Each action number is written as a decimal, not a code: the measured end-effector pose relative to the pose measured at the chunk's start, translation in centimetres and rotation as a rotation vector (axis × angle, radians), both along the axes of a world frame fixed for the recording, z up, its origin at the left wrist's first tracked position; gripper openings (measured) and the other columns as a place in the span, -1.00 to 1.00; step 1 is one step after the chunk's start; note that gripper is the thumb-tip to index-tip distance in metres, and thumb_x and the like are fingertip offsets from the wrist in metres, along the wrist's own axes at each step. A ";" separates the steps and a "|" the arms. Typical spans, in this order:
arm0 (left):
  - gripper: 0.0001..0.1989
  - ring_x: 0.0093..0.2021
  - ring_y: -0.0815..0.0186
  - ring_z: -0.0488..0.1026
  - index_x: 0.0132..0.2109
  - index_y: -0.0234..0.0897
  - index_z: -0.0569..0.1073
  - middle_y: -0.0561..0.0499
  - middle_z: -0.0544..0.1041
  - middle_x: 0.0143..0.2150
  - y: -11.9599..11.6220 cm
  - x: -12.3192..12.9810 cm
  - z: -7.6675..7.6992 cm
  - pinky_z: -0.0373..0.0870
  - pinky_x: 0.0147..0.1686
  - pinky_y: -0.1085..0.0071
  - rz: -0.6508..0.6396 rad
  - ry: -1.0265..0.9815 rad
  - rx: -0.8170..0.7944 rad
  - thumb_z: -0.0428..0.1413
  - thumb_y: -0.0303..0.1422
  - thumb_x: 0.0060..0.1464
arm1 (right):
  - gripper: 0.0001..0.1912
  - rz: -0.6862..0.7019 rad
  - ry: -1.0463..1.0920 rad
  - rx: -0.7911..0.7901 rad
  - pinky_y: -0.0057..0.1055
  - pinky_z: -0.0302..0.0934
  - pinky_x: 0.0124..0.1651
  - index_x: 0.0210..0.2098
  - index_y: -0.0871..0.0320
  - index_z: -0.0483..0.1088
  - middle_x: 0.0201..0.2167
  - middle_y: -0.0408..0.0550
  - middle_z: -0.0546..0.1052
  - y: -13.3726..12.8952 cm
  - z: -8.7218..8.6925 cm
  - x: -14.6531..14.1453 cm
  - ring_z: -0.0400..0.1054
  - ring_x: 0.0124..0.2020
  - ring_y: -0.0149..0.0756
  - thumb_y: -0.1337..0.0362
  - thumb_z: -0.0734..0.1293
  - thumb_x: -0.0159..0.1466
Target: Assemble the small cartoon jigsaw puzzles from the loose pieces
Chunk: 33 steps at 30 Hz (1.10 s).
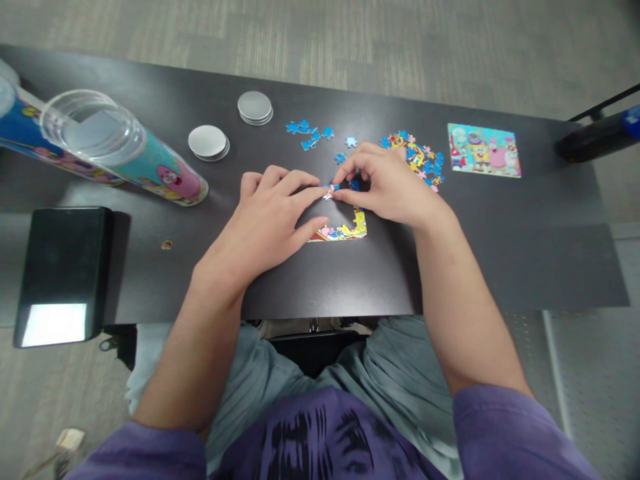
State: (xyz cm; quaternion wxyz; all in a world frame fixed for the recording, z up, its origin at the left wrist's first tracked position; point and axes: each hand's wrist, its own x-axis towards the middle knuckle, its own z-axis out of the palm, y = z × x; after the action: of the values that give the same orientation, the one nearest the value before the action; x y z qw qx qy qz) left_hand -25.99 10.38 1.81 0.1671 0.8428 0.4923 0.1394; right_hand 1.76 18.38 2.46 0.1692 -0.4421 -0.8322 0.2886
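A partly joined jigsaw puzzle border (361,227) lies on the dark table, its bottom and right sides showing. My right hand (383,183) pinches a small jigsaw piece (330,192) at the top edge of that border. From the other side my left hand (277,213) rests with fingers spread, its fingertips touching the top edge by the piece. The left part of the border is hidden under my left hand. Beyond my hands lie loose blue pieces (310,137), and a pile of mixed pieces (420,160) sits past my right hand.
A picture card (484,151) lies at the right. Two stacks of round discs, one nearer (207,142) and one farther (255,107), are at the left. Beyond them stand a clear-topped printed tube (170,177) and a second tube (30,127). A black tablet-like device (65,260) overhangs the front-left edge.
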 end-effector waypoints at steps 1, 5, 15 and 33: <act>-0.45 0.54 -0.35 0.49 0.62 0.09 0.70 -0.19 0.69 0.61 0.0 0.0 0.0 0.41 0.50 -0.45 0.001 -0.001 0.002 0.13 0.02 0.72 | -0.84 0.003 0.003 0.003 0.60 0.19 0.52 -0.12 -0.25 0.76 0.07 0.06 0.76 -0.1 0.1 0.0 0.58 0.12 0.39 -0.09 0.67 0.47; -0.47 0.52 -0.34 0.51 0.59 0.14 0.73 -0.19 0.69 0.60 0.1 -0.1 -0.2 0.43 0.49 -0.43 0.001 -0.013 0.003 0.13 0.02 0.71 | -0.86 0.015 0.003 0.004 0.59 0.19 0.53 -0.12 -0.23 0.73 -0.01 0.04 0.75 -0.3 0.2 -0.2 0.59 0.13 0.39 -0.05 0.64 0.50; -0.49 0.50 -0.37 0.53 0.57 0.08 0.74 -0.21 0.71 0.58 0.2 0.0 0.1 0.42 0.46 -0.45 0.004 -0.022 -0.001 0.18 -0.05 0.68 | -0.64 -0.069 0.148 -0.028 0.18 0.52 0.20 -0.08 -0.12 0.72 -0.01 0.03 0.84 0.4 -0.3 1.2 0.61 -0.06 0.14 -0.24 0.64 0.54; -0.52 0.54 -0.36 0.54 0.55 0.13 0.77 -0.22 0.69 0.58 0.1 0.1 -0.1 0.47 0.50 -0.45 -0.016 -0.020 0.003 0.20 -0.07 0.69 | -0.76 -0.162 0.102 0.012 0.06 0.52 0.07 -0.09 -0.07 0.76 -0.14 -0.01 0.79 1.2 -1.3 2.3 0.60 -0.15 0.06 -0.06 0.67 0.55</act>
State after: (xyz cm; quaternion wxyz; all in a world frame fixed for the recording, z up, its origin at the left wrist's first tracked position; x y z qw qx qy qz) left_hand -25.90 10.53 1.71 0.1720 0.8455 0.4836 0.1473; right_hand 4.03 19.58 1.15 0.2367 -0.4916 -0.7858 0.2912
